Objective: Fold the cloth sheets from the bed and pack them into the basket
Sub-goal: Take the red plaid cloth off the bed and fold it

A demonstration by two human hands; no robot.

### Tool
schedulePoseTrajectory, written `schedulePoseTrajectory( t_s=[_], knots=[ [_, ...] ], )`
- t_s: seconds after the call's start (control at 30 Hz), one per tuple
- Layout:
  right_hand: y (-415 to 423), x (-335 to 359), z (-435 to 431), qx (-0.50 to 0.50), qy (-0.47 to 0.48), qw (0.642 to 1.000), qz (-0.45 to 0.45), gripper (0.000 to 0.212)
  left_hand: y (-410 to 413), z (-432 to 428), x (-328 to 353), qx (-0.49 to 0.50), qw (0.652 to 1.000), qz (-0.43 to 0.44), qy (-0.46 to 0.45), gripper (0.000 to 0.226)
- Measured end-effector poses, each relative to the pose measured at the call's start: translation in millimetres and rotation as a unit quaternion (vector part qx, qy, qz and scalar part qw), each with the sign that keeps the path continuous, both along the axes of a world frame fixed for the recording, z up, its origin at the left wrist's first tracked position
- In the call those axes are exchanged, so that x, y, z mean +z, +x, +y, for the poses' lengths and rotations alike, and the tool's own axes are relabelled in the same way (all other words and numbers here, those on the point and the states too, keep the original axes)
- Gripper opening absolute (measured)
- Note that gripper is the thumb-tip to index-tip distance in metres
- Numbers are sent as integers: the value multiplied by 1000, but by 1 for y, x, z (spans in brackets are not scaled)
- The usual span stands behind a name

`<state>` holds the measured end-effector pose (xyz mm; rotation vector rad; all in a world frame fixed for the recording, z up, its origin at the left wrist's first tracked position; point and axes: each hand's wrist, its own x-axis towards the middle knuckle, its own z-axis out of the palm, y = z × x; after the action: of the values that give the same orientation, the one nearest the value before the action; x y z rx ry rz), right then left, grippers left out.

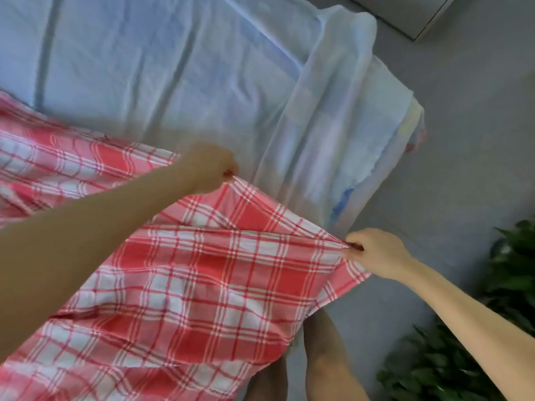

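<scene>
Nearest you, your legs [318, 360] stand on the grey floor [463, 140] at the bed's edge, partly covered by the hanging red-and-white plaid cloth sheet [202, 270]. Green leafy plant [469, 357] sits low on your right, on the floor, blurred.

The plaid sheet drapes from the bed over its near edge, wrinkled, spreading left across the mattress and out of view. Your right hand [376, 253] has its grip pinched on a bunched corner of the plaid sheet, at the bed's near right edge, fingers curled round the fabric. Your left hand [211, 166] reaches further in, grip clenched on another corner or edge of the same sheet, lifting it just off the bed. The cloth runs taut between both hands.

Beyond that, pale blue bed sheet [144, 68] covers the mattress, creased. A sheer white cloth [333, 111] lies along the bed's right edge, hanging over the side, with layered bedding showing under it. Far top right, white furniture corner [419, 13]. Basket not visible.
</scene>
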<state>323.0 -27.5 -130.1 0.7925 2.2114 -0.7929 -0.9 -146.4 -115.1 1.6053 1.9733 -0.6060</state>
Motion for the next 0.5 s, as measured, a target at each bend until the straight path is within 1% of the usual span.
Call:
schedulePoseTrajectory(
  t_s=[0.03,0.1,0.13,0.17,0.2,0.23,0.27,0.3,0.33,0.37,0.4,0.47,0.5],
  knots=[
    [1,-6,-3,-12,27,1000,-4,40,7,4,1,-14,999,25,16,22],
    [1,-17,-14,-47,81,995,-17,34,22,4,-3,21,998,41,45,24],
    [1,-21,-20,-73,113,991,-1,28,24,-2,-7,47,996,52,61,23],
    [3,-25,-26,-106,155,982,26,17,27,-8,-9,85,990,65,95,22],
    [4,-24,-33,-129,206,968,66,7,32,-17,-10,110,982,56,146,20],
    [4,-22,-40,-139,261,950,102,12,37,-26,-7,127,969,35,208,16],
    [4,-19,-48,-142,292,935,143,18,40,-38,-7,150,960,-3,238,15],
    [1,-16,-56,-136,300,924,194,20,43,-50,-6,174,961,-46,212,18],
    [-4,-13,-67,-112,287,921,237,23,46,-64,-6,183,968,-88,150,26],
    [-12,-12,-74,-81,267,926,255,27,47,-76,-4,168,978,-102,74,37],
    [-21,-14,-80,-51,252,931,257,31,47,-88,-4,150,983,-102,21,47],
    [-38,-19,-86,-12,238,946,218,36,44,-106,-3,127,988,-83,-5,55],
    [-43,-19,-87,-5,234,952,198,33,42,-113,-1,123,990,-69,-11,57]
  ],
)
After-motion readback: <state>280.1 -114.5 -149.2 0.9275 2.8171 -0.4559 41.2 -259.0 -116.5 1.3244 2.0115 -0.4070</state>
